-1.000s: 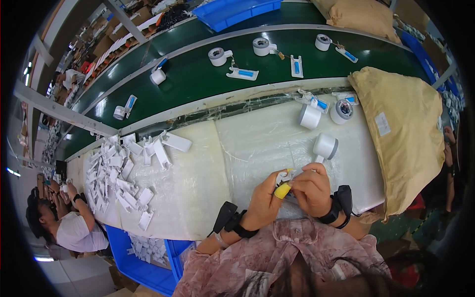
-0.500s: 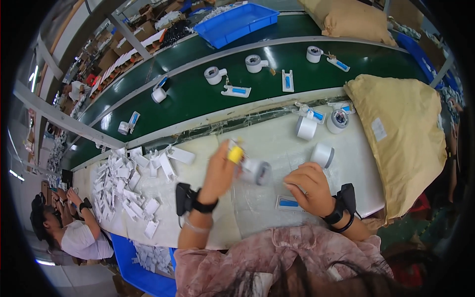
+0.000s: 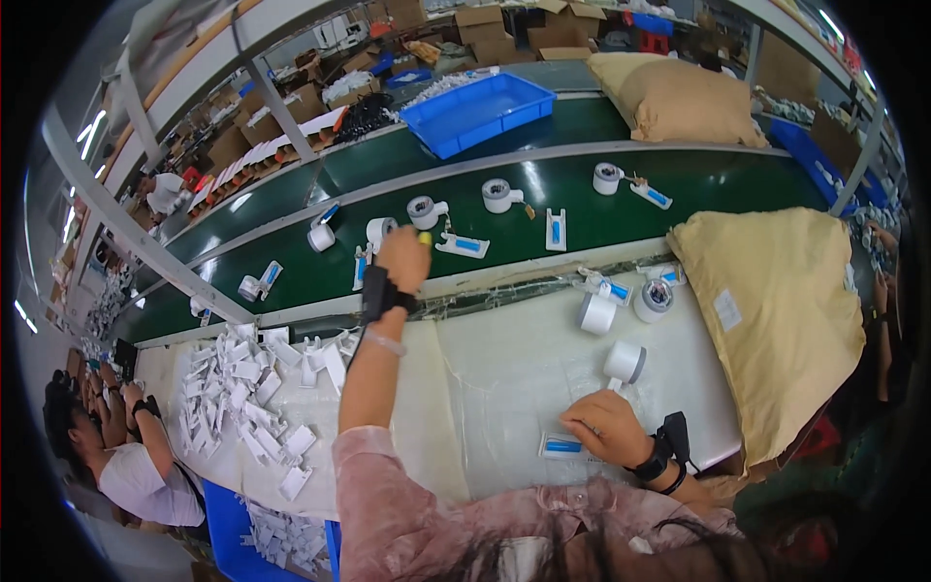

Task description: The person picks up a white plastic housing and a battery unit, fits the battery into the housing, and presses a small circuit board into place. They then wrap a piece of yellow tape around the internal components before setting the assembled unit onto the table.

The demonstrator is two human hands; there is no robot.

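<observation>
My left hand [image 3: 403,258] is at a round white-and-grey plastic unit [image 3: 377,233] on the green conveyor belt [image 3: 621,231], right hand [image 3: 613,429] nearside of it, both grips unclear; several seem placed, three apparently left nearside

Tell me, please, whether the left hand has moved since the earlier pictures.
Yes: the left hand has moved forward, from over the table to the belt.

The left grip [image 3: 403,258] partly covers a round white housing [image 3: 379,229], leaving contact unclear; the right grip [image 3: 609,428] hides one end of a white tray [image 3: 560,447].
</observation>
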